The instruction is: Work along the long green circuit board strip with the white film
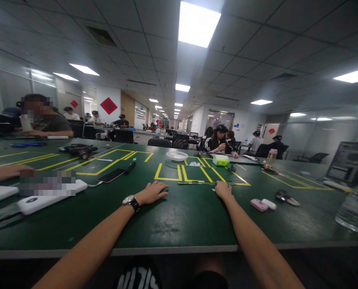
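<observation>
My left hand (151, 192), below a wristwatch (131, 202), lies palm down on the green table (166, 228) with its fingers stretched out and holds nothing. My right hand (223, 190) is closed at the right part of a thin green strip (197, 183) that lies flat along the front of the yellow tape marks. Its fingertips are mostly hidden, and a small white bit shows beside them. Beyond the hands stands a white dish (176, 155). A green and white tissue pack (221, 160) is behind my right hand.
On the left lie a white power strip (52, 196), a phone (112, 175) on a cable and a dark tool (78, 149). To the right are a pink case (259, 204), a clear bottle (354, 208) and a computer case (348, 162). Another person's hand (9, 173) rests at far left.
</observation>
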`<state>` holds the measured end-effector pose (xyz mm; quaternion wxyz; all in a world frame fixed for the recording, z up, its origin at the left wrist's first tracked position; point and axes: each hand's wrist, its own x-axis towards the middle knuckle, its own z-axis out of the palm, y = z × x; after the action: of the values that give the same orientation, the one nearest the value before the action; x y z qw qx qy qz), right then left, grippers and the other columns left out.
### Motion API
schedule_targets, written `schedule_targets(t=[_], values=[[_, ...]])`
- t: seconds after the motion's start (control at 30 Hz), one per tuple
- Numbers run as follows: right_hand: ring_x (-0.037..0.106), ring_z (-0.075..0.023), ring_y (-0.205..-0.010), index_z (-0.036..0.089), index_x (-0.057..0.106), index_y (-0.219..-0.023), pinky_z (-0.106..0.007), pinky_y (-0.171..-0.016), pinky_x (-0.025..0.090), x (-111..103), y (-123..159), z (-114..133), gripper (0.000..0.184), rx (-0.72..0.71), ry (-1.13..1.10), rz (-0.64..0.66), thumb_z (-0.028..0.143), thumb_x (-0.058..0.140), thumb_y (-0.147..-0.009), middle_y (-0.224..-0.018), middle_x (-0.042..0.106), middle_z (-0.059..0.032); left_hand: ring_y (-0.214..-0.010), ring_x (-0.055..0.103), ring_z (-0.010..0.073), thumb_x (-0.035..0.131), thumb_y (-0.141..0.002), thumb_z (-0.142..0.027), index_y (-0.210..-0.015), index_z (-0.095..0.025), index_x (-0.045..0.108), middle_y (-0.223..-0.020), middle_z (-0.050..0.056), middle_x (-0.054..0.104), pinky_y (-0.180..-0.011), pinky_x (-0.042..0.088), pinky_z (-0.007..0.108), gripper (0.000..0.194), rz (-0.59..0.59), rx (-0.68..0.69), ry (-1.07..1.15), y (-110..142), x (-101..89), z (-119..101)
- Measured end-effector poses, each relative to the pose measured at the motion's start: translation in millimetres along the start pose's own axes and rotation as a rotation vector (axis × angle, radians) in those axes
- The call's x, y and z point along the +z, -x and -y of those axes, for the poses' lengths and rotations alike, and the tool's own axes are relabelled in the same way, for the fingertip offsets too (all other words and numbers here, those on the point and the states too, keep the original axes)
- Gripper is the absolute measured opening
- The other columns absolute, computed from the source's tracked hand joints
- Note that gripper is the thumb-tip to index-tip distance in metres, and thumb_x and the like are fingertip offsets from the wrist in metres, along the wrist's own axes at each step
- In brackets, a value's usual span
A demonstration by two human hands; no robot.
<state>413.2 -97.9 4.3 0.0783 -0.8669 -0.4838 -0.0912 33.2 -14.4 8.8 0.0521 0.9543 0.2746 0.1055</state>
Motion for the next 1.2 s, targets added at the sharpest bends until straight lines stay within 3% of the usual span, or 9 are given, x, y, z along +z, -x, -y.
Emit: schedule_targets(t=[0.2, 0.47, 0.77, 0.9, 1.07, 1.2], values=[[0.046, -0.0275, -0.119, 0.024, 0.056, -0.124, -0.051, -0.097, 0.032, 3, -3, -3, 0.045, -0.008, -0.031, 0.038, 0.017, 0.037, -0.084, -0.127, 0.055, -0.0121, -0.120, 0.038, 0.0285, 0.037, -0.096, -0.048, -0.133, -0.031, 0.041, -0.136, 0.006, 0.045, -0.091, 0.034, 0.044, 0.042, 0.022, -0.015, -0.007, 2, -2.3, -2], [0.036, -0.0259, -0.130, 0.026, 0.048, -0.133, -0.049, -0.101, 0.030, 8, -10, -10, 0.051, -0.073, -0.037, 0.080, 0.017, 0.033, -0.085, -0.144, 0.040, -0.0067, -0.120, 0.038, 0.0286, 0.040, -0.094, -0.048, -0.132, -0.031, 0.042, -0.137, 0.005, 0.044, -0.091, 0.033, 0.043, 0.042, 0.017, -0.001, -0.005, 1, 0.5, 1], [0.041, -0.0270, -0.125, 0.024, 0.056, -0.125, -0.051, -0.102, 0.025, -4, -7, -6, 0.046, -0.086, -0.031, -0.027, 0.017, 0.034, -0.085, -0.138, 0.045, -0.0094, -0.120, 0.038, 0.0279, 0.040, -0.095, -0.046, -0.132, -0.030, 0.041, -0.135, 0.005, 0.045, -0.092, 0.034, 0.042, 0.040, 0.010, 0.005, 0.002, 2, -2.9, -1], [0.048, -0.0309, -0.116, 0.021, 0.062, -0.116, -0.056, -0.096, 0.029, -10, -3, 0, 0.042, -0.126, -0.004, 0.012, 0.020, 0.034, -0.085, -0.126, 0.056, -0.0137, -0.119, 0.040, 0.0271, 0.041, -0.095, -0.045, -0.131, -0.029, 0.042, -0.133, 0.006, 0.047, -0.091, 0.035, 0.043, 0.039, -0.002, 0.004, 0.006, 3, -4.0, -3], [0.053, -0.0279, -0.113, 0.021, 0.065, -0.111, -0.051, -0.099, 0.029, -14, 5, 22, 0.038, -0.303, -0.037, 0.060, 0.019, 0.040, -0.082, -0.119, 0.061, -0.0110, -0.120, 0.040, 0.0273, 0.040, -0.095, -0.044, -0.130, -0.027, 0.045, -0.133, 0.007, 0.048, -0.092, 0.036, 0.042, 0.039, -0.050, -0.006, 0.007, 1, -0.6, 0], [0.052, -0.0230, -0.116, 0.021, 0.061, -0.119, -0.037, -0.099, 0.036, -14, 21, 62, 0.045, -0.644, -0.163, 0.085, 0.014, 0.046, -0.077, -0.125, 0.059, -0.0074, -0.121, 0.040, 0.0276, 0.041, -0.095, -0.043, -0.130, -0.026, 0.046, -0.134, 0.008, 0.047, -0.093, 0.035, 0.042, 0.040, -0.083, -0.016, 0.003, 0, 1.0, 1]])
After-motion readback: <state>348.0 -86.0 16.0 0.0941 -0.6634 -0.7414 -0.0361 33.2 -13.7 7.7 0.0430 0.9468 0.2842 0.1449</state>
